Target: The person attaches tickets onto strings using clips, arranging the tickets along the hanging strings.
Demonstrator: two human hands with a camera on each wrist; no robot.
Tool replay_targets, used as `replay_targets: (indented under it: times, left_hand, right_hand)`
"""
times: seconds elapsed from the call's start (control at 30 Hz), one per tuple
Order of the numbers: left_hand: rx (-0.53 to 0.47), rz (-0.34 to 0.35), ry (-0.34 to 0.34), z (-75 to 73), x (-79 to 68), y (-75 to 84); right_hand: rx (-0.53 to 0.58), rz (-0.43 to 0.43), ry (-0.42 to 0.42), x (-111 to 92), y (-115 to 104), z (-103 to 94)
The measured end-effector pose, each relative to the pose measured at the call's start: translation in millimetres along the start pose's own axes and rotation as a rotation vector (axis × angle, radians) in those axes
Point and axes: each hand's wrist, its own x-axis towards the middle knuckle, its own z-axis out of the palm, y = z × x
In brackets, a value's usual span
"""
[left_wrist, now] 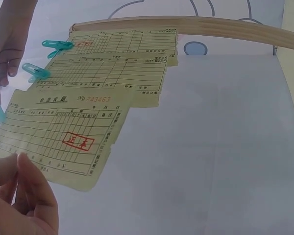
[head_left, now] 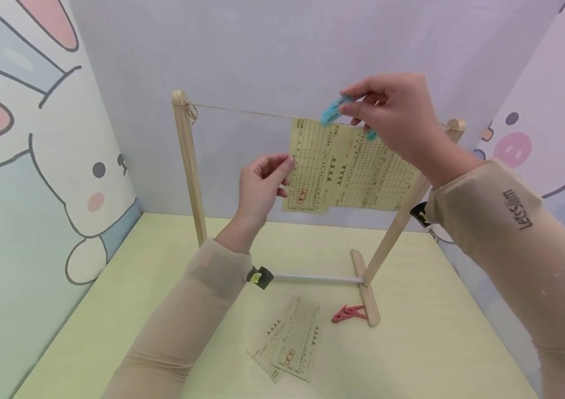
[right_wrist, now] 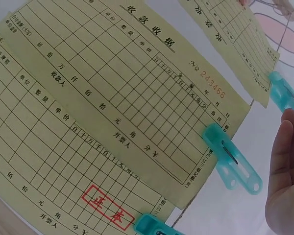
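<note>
My left hand (head_left: pixel 258 185) pinches the left edge of a yellow receipt slip (head_left: pixel 307 166) that hangs upright at a thin string (head_left: pixel 247 111). Above it, my right hand (head_left: pixel 397 111) holds a light blue clothespin (head_left: pixel 333 112) between thumb and fingers, its nose at the slip's top edge. Whether it clamps both slip and string, I cannot tell. To the right hang more yellow receipts (head_left: pixel 367 172), overlapping one another. In the left wrist view, two other blue clothespins, one farther (left_wrist: pixel 56 45) and one nearer (left_wrist: pixel 36 71), grip those receipts at the string.
The string spans two wooden posts (head_left: pixel 189 172) of a stand with a pale crossbar (head_left: pixel 317 279). On the table (head_left: pixel 412 343), a red clothespin (head_left: pixel 349 313) lies beside the right wooden foot (head_left: pixel 366 288). Two loose receipts (head_left: pixel 297 338) overlap in front. Cartoon-printed walls surround the table.
</note>
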Motion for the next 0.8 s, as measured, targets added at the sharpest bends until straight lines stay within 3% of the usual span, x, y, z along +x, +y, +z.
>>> replay_targets:
  times: [0.43, 0.8]
  left_hand:
    - [0.0, -0.007, 0.006, 0.3, -1.3, -1.2]
    - [0.008, -0.005, -0.002, 0.4, -2.0, -1.9]
  right_hand:
    - [0.042, 0.118, -0.044, 4.3, -2.3, 0.3]
    - [-0.059, 0.148, -0.11, 7.6, -6.0, 2.8]
